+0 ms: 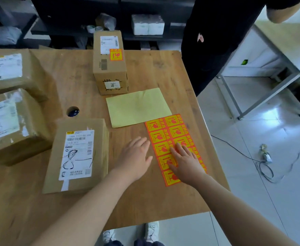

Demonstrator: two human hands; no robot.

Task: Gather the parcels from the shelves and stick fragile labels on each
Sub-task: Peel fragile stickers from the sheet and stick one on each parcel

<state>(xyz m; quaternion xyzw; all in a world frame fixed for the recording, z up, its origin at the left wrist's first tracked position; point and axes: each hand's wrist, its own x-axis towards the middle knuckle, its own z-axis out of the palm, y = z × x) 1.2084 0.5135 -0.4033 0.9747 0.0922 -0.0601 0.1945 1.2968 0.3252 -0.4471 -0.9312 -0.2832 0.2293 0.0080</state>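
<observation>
The right hand (184, 163) lies flat, fingers spread, on the sheet of fragile labels (165, 132). The left hand (136, 157) rests flat with straight fingers on the table (163, 71) just beside it. An unlabelled parcel (78, 155) sits nearby to the left; the far parcel (110, 68) already carries a sticker (116, 54).

Both bare forearms reach forward over the near edge of the table (163, 201); left hand (135, 157) and right hand (185, 161) lie palm down, fingers straight
</observation>
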